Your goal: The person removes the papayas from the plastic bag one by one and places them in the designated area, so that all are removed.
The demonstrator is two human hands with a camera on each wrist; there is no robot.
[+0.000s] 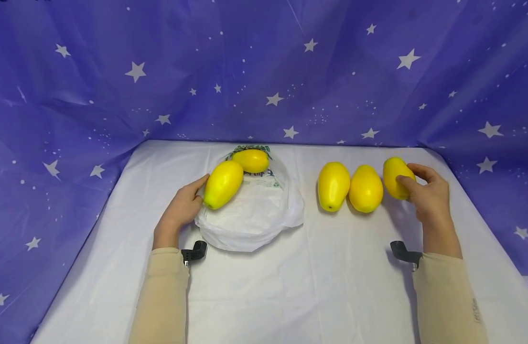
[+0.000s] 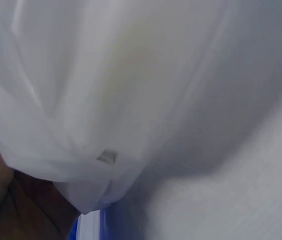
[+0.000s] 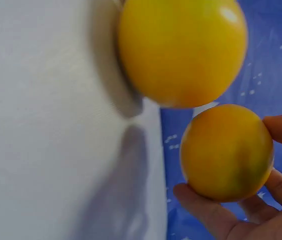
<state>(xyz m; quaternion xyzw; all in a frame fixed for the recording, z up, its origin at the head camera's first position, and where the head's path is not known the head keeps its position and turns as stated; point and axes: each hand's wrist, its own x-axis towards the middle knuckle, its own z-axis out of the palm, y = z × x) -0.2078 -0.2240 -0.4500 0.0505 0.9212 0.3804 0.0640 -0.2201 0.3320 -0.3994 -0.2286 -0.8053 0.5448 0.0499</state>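
Note:
My left hand (image 1: 183, 205) grips the left rim of a white plastic bag (image 1: 251, 234), which lies spread with its mouth up. Two yellow papayas lie in the bag: a larger papaya (image 1: 223, 185) against the rim by my left fingers, and a papaya (image 1: 252, 161) behind it. In the left wrist view the bag (image 2: 81, 100) hides most of the hand (image 2: 26, 205). On the right, my right hand (image 1: 433, 193) holds a papaya (image 1: 396, 179) between thumb and fingers; the right wrist view shows this papaya (image 3: 226, 155) apart from the table.
Two more papayas, one (image 1: 334, 186) and another (image 1: 366, 188), lie side by side between the bag and my right hand. A white cloth (image 1: 332, 286) covers the table. Blue star-printed sheeting (image 1: 264, 71) stands behind and along both sides.

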